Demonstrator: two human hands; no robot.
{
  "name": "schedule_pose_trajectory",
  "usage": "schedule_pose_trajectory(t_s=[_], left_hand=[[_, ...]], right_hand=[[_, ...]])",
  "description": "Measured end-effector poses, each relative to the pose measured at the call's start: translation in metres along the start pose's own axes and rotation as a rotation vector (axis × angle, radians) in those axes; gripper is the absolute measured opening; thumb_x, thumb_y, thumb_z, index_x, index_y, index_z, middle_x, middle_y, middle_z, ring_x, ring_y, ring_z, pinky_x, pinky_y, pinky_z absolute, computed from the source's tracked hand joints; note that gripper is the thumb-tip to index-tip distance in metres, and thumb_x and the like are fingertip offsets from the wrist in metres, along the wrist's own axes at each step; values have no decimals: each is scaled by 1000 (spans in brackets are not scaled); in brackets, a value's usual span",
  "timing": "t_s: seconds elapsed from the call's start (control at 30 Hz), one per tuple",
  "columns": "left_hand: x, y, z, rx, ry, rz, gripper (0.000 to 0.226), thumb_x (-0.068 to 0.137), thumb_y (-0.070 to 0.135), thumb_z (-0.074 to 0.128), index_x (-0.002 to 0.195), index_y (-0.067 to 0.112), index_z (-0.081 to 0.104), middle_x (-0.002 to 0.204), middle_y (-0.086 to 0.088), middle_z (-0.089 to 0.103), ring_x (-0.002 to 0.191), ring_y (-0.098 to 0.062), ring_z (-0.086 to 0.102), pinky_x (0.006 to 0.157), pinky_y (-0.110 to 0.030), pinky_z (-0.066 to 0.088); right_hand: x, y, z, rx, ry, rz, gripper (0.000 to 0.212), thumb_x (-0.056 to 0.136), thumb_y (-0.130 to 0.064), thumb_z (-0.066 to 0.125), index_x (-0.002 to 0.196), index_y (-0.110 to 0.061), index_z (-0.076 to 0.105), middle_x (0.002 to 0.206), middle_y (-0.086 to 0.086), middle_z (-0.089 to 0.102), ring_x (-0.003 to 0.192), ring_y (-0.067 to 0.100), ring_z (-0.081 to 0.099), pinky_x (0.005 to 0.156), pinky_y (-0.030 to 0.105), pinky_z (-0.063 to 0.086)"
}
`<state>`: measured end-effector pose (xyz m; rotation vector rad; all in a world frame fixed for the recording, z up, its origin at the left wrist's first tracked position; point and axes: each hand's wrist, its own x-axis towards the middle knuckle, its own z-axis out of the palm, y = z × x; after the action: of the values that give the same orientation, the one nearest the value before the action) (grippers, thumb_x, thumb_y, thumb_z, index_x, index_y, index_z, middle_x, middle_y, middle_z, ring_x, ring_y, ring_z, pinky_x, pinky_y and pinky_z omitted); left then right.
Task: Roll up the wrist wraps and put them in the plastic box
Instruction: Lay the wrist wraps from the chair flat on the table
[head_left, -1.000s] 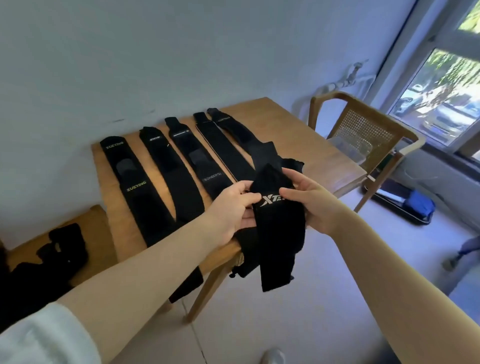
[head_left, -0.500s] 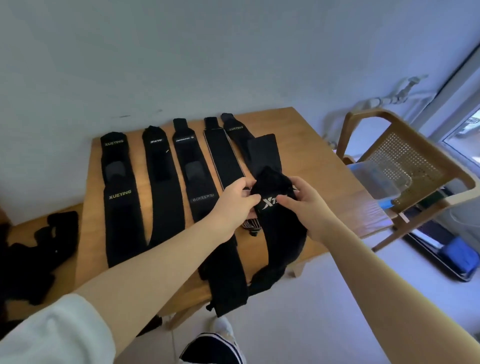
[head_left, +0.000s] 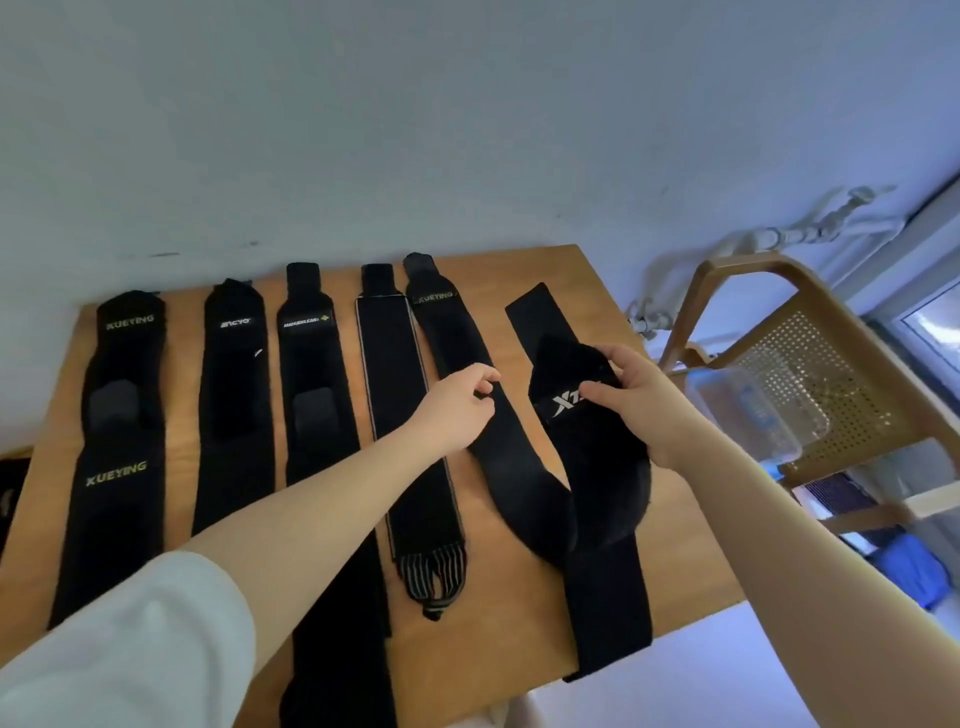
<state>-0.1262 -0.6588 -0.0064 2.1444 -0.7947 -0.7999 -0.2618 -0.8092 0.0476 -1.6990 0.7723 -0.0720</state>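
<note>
- Left hand (head_left: 457, 405) has let go since half a second ago; its fingers hang loosely curled over the table, holding nothing I can see.
- Right hand (head_left: 631, 402) alone pinches the folded top of the XT-marked wrist wrap (head_left: 589, 447), I judge to anchor the first turn.
- Its tail drapes over the wooden table (head_left: 524, 623) edge, flat for rolling.
- Five more wraps (head_left: 395, 415) lie side by side, unrolled.
- Plastic box (head_left: 748, 415) waits on the chair (head_left: 831, 395), within reach of my right.

Black wrist wraps (head_left: 124, 447) with yellow and white lettering; tan table (head_left: 524, 639).
</note>
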Motion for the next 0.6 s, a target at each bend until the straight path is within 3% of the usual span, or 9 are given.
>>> schedule_pose_trajectory(t_s=[0.13,0.23,0.3,0.43,0.53,0.6], left_hand=[[54,4,14,304,-41,-11,59,97,35,48,149,23,22,157,-7,18,141,-27,25,111,-39,28],[79,-2,18,678,-60,-120,95,84,63,52,152,22,0,158,-14,-8,146,-33,-1,116,-45,12],[87,-16,20,820,-93,-173,116,73,71,59,151,18,-10,157,-17,-16,145,-33,-9,117,-44,3],[88,-46,18,818,-170,-207,125,68,70,64,149,17,-16,155,-14,-23,145,-29,-13,118,-39,-2],[90,-54,18,814,-177,-171,126,68,67,67,149,18,-17,154,-13,-26,145,-27,-16,116,-37,-6],[90,-57,19,797,-172,-168,126,68,65,68,149,19,-17,154,-12,-27,144,-27,-17,115,-36,-7]], right_hand=[[56,-7,-34,-49,-21,-6,28,93,-10,57,113,-30,57,104,4,69,93,23,67,83,40,56],[104,-7,-43,-70,-85,14,28,93,-11,57,119,-23,54,104,4,68,94,22,67,84,40,56],[137,-4,-39,-52,-126,17,27,93,-11,58,117,-23,54,104,3,67,95,22,66,83,39,55],[197,2,-15,2,-141,32,30,94,-13,57,122,-23,51,110,2,65,96,20,65,76,34,56],[236,8,5,3,-95,2,34,94,-14,56,127,-22,50,116,1,64,102,21,63,86,42,55],[255,17,18,-103,-19,-36,46,96,-16,53,139,-23,40,130,3,56,114,23,57,96,45,50]])
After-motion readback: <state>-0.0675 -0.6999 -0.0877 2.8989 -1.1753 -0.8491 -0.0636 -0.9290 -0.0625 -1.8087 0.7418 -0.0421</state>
